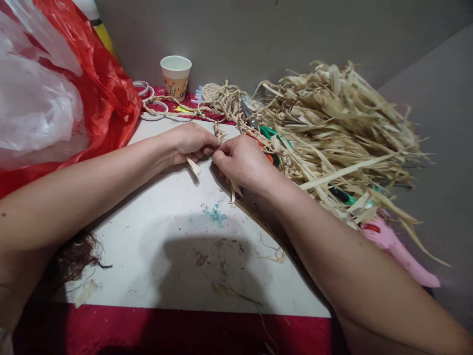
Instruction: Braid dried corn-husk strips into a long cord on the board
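Over the far part of a white board (148, 276), my two hands meet with their fingertips nearly touching. My left hand (194, 142) is closed on a braided cord of dried husk (219, 131), and a pale strip end (193, 166) sticks out below its fingers. My right hand (242, 160) is closed on strips of the same cord, with a curled husk end (234, 191) hanging under it. The fingertips hide the exact spot where the strips cross. Beyond the hands, the braid runs toward a heap of twisted cord (232, 101).
A large pile of dry husk strips (332, 113) lies at the right, over green-handled scissors (275, 135) and a pink tool (401, 249). At the back stand a paper cup (176, 79) and white rings (154, 111). Red and clear plastic bags (111, 93) fill the left.
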Available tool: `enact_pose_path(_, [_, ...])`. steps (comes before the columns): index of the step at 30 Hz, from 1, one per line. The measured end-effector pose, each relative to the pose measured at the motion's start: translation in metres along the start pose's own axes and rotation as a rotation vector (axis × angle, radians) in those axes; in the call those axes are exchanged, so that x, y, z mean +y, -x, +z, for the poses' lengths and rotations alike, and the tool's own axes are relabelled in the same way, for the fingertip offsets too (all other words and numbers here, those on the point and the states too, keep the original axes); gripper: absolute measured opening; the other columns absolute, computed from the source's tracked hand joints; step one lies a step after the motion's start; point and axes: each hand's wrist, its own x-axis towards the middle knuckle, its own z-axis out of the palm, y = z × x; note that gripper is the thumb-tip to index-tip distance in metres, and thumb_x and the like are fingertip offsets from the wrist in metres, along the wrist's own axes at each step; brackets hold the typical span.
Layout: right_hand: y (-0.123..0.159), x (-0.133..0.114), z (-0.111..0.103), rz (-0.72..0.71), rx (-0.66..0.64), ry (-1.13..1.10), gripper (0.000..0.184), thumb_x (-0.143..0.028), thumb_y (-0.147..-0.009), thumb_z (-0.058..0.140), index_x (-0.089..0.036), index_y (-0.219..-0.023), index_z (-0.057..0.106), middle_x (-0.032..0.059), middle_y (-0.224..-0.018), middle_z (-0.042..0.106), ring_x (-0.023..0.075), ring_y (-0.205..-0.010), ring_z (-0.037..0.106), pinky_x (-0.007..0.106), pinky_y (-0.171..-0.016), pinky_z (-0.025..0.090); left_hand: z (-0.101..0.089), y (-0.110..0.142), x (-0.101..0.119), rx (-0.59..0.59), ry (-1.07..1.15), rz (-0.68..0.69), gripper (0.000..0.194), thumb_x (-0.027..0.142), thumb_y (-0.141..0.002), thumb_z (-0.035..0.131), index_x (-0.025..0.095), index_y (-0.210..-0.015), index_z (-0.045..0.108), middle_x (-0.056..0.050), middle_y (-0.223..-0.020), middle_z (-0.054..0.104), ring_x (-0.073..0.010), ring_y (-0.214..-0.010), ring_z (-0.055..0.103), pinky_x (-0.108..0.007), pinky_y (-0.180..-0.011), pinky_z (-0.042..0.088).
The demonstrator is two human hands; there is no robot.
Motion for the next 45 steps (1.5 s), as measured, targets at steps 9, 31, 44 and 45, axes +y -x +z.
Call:
enact_pose_path(9, [0.016, -0.017, -0.005, -0.141, -0.046, 0.282, 0.028, -0.023, -0.081, 0.043, -0.013, -0.078, 0.069, 0.0107, -0.074, 0.067, 0.018, -0.065, 0.057, 0.026, -0.058, 0.035, -0.003, 0.0, 0.0, -0.007, 0.073, -0.025, 0.029, 0.0, -0.076, 0.05, 0.013, -0.05, 0.047, 0.006, -0.036, 0.038, -0.0013, -0.032, 0.031, -0.018, -0.039, 0.017])
enact_pose_path(31, [0.013, -0.031, -0.178, -0.35, 0.25, -0.371, 0.02, -0.019, -0.083, 0.053, -0.015, -0.066, 0.064, -0.0092, -0.046, 0.05, 0.0007, -0.043, 0.047, 0.024, -0.046, 0.029, -0.018, -0.009, -0.005, -0.141, 0.173, 0.009, 0.013, 0.015, -0.07, 0.071, 0.011, -0.062, 0.061, 0.007, -0.039, 0.033, -0.0006, -0.032, 0.024, -0.013, -0.03, 0.015])
enact_pose_path(44, [0.082, 0.135, -0.161, 0.596, 0.485, 0.055, 0.024, -0.032, -0.072, 0.058, -0.013, -0.058, 0.061, 0.0082, -0.051, 0.057, 0.0112, -0.042, 0.046, 0.028, -0.046, 0.036, -0.025, -0.013, -0.007, -0.266, 0.144, 0.041, 0.019, 0.019, -0.074, 0.066, 0.01, -0.057, 0.063, 0.007, -0.039, 0.029, -0.0004, -0.033, 0.017, -0.012, -0.028, 0.015])
enact_pose_path(45, [0.082, 0.143, -0.155, 0.607, 0.482, 0.04, 0.027, -0.035, -0.072, 0.059, -0.012, -0.059, 0.062, 0.0065, -0.049, 0.055, 0.0109, -0.041, 0.044, 0.027, -0.045, 0.035, -0.025, -0.013, -0.007, -0.269, 0.143, 0.041, 0.019, 0.019, -0.074, 0.065, 0.01, -0.058, 0.063, 0.007, -0.04, 0.029, -0.0004, -0.033, 0.017, -0.012, -0.028, 0.015])
